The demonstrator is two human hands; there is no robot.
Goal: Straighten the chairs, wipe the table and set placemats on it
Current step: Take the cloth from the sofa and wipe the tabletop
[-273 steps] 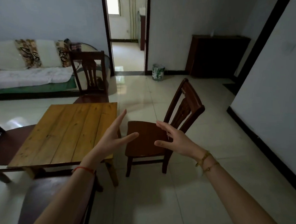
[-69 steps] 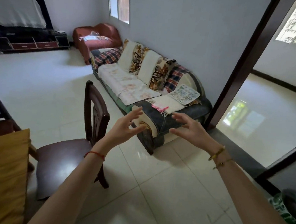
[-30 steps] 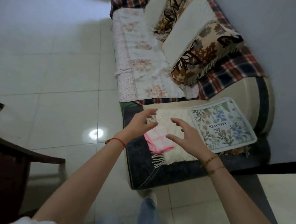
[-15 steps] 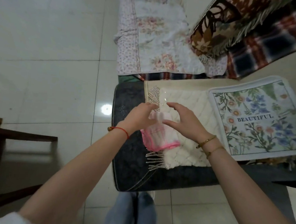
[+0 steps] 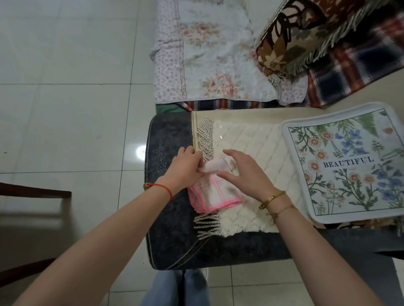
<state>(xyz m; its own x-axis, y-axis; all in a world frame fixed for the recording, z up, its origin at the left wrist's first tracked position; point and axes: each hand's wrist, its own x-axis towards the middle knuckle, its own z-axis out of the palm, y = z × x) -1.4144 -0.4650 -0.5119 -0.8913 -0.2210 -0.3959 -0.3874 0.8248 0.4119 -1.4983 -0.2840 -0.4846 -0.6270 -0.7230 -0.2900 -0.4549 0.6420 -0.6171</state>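
Observation:
A folded white cloth with pink edging (image 5: 214, 196) lies on a cream tufted placemat with fringed ends (image 5: 246, 153), which sits on the dark sofa arm (image 5: 165, 222). My left hand (image 5: 187, 167) pinches the cloth's upper edge and lifts it a little. Just right of that edge, my right hand (image 5: 245, 172) hovers over the cloth with fingers spread and relaxed. Further right, a floral placemat printed "BEAUTIFUL" (image 5: 353, 161) overlaps the cream one.
The sofa carries a flowered quilt (image 5: 203, 52), a brown patterned cushion (image 5: 297, 37) and a plaid blanket (image 5: 360, 68). Dark wooden chair parts (image 5: 14, 192) stand at the left edge on the pale tiled floor (image 5: 69, 84). My legs are below the sofa arm.
I walked from the table and chairs to the sofa and bent over its arm. Both hands came down on the pink-edged cloth, and my left hand has taken hold of its upper edge.

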